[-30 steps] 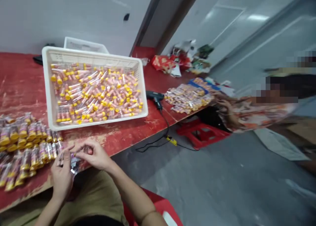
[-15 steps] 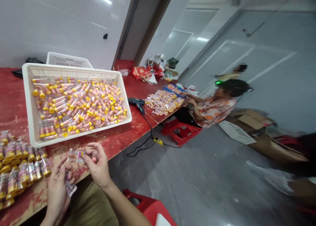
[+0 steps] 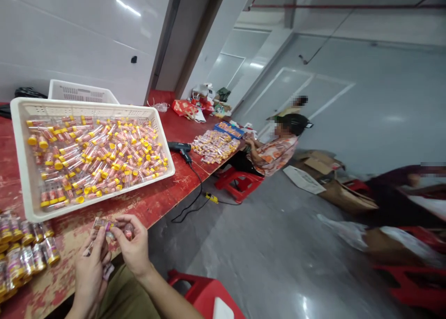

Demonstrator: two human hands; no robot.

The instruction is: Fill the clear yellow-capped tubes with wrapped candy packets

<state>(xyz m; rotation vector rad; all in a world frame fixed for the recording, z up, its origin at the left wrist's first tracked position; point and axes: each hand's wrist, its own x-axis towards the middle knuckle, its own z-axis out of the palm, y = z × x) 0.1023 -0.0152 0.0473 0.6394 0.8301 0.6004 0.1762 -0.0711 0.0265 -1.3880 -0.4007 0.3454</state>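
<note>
My left hand (image 3: 91,268) is closed on a printed clear wrapper (image 3: 101,224) at the table's front edge, and more wrapper pokes out below its fingers. My right hand (image 3: 134,244) pinches the other end of that wrapper, with a small clear tube with something pink inside (image 3: 128,231) held in its curled fingers. Just beyond both hands, a white basket (image 3: 101,199) holds many clear tubes with yellow caps and pink contents. At the left, wrapped tubes with yellow ends (image 3: 28,256) lie stacked on the red table (image 3: 156,203).
A black heat gun (image 3: 180,147) lies right of the basket, its cord hanging over the edge. Farther along are a pile of tubes (image 3: 216,146), a blue tray (image 3: 228,129) and a seated person (image 3: 275,152). Red stools (image 3: 209,293) and cardboard (image 3: 324,163) stand on the floor.
The view has swung right, showing another person at the right edge. My left fingers have moved up onto the wrapper, and my hands are closer together.
</note>
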